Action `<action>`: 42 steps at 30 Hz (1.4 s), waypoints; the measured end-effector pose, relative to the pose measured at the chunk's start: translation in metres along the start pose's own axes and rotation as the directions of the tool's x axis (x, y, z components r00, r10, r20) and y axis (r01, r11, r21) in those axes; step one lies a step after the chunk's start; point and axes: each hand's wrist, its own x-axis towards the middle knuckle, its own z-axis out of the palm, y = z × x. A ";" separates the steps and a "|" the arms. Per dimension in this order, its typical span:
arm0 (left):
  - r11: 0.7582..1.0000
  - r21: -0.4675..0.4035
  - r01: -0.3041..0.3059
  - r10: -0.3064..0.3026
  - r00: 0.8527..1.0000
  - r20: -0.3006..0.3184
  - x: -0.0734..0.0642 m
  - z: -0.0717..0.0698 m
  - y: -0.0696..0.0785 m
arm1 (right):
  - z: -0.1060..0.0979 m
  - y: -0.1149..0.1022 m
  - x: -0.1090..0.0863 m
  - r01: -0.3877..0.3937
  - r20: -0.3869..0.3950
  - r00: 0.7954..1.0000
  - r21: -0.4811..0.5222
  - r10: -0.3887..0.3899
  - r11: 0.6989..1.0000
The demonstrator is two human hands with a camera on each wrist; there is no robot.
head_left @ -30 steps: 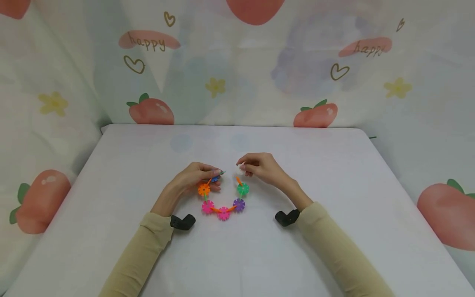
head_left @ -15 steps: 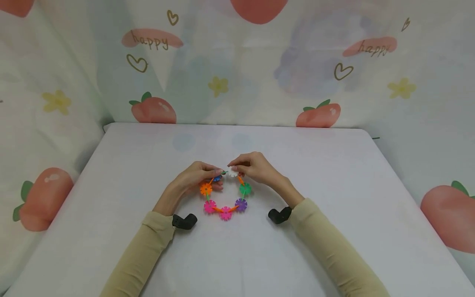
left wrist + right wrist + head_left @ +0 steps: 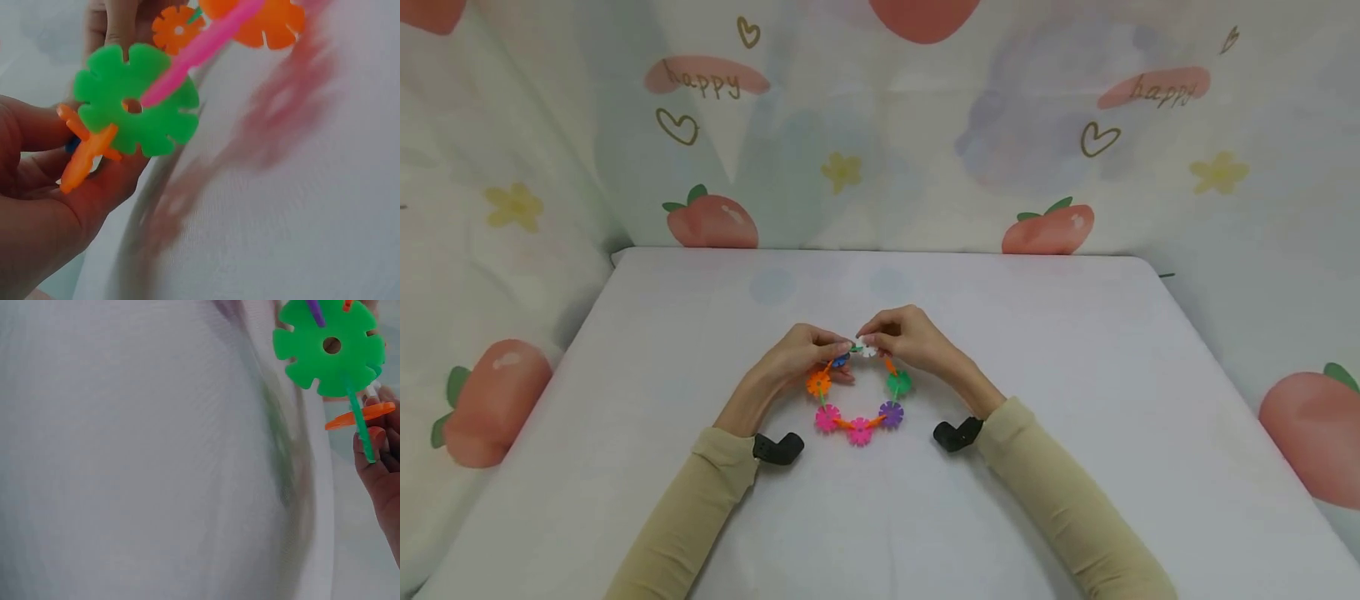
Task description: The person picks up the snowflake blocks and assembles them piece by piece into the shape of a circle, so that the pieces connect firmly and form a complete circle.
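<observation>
A ring-shaped chain of slotted plastic snowflake discs hangs between both hands in the head view. My left hand (image 3: 796,354) pinches its upper left end, by a blue disc (image 3: 841,361) and a thin green disc seen edge-on. With thumb and fingers, my right hand (image 3: 913,337) holds a white disc (image 3: 868,351) at the other end. The green disc's edge meets the white one; whether they interlock I cannot tell. Along the loop are an orange disc (image 3: 818,383), two pink discs (image 3: 860,432), a purple disc (image 3: 891,414) and a green disc (image 3: 898,382), joined by edge-on discs.
Beneath the hands spreads a white-covered table (image 3: 880,517). Behind it and at both sides hangs a printed curtain (image 3: 895,167) with fruit, hearts and flowers. Black wrist cameras (image 3: 778,449) jut inward from both sleeves.
The right hand has moved left with the white disc, bringing it up to the green disc by the left fingers. The gap at the top of the loop has narrowed away.
</observation>
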 end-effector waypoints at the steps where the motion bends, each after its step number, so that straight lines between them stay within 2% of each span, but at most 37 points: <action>1: 1.000 -0.008 0.006 -0.006 1.000 -0.002 0.000 0.000 0.000 | 0.000 0.000 0.001 -0.005 -0.002 1.000 -0.003 0.005 1.000; 4: 1.000 -0.022 0.016 -0.015 1.000 0.012 0.001 0.000 -0.001 | -0.001 0.000 0.000 -0.003 -0.013 1.000 -0.046 0.003 0.999; 6: 0.999 -0.029 0.031 -0.031 0.999 0.018 0.001 -0.001 0.000 | -0.005 -0.001 -0.002 -0.001 -0.032 0.999 -0.113 -0.002 0.994; 10: 0.997 -0.050 0.054 -0.052 0.998 0.038 -0.002 -0.002 0.002 | -0.019 -0.003 -0.017 -0.044 -0.049 0.998 -0.256 0.033 0.966; 14: 0.996 -0.067 0.055 -0.052 0.998 0.047 -0.004 -0.004 0.003 | -0.031 -0.002 -0.036 -0.087 0.050 0.993 -0.308 0.107 0.948; 18: 0.997 -0.054 0.051 -0.050 0.998 0.032 -0.003 -0.004 0.003 | -0.031 0.005 -0.045 -0.069 0.149 0.982 -0.294 0.117 0.953; 21: 0.998 -0.037 0.047 -0.046 0.999 0.022 -0.002 -0.003 0.002 | -0.026 0.011 -0.046 -0.026 0.154 0.985 -0.299 0.076 0.954; 26: 0.999 -0.030 0.035 -0.034 0.999 0.041 -0.001 -0.001 0.000 | -0.023 0.012 -0.048 0.038 0.113 0.994 -0.299 -0.004 0.953; 30: 0.999 -0.030 0.034 -0.032 0.997 0.065 -0.001 0.001 0.000 | -0.019 0.012 -0.048 0.052 0.089 0.996 -0.315 -0.025 0.948; 34: 0.999 -0.035 0.031 -0.028 0.996 0.081 -0.001 0.002 0.000 | -0.015 0.011 -0.047 0.088 0.069 0.995 -0.338 -0.068 0.937; 42: 0.999 -0.026 0.021 -0.018 0.994 0.103 0.000 0.002 -0.001 | -0.013 0.007 -0.048 0.143 0.023 0.989 -0.322 -0.143 0.936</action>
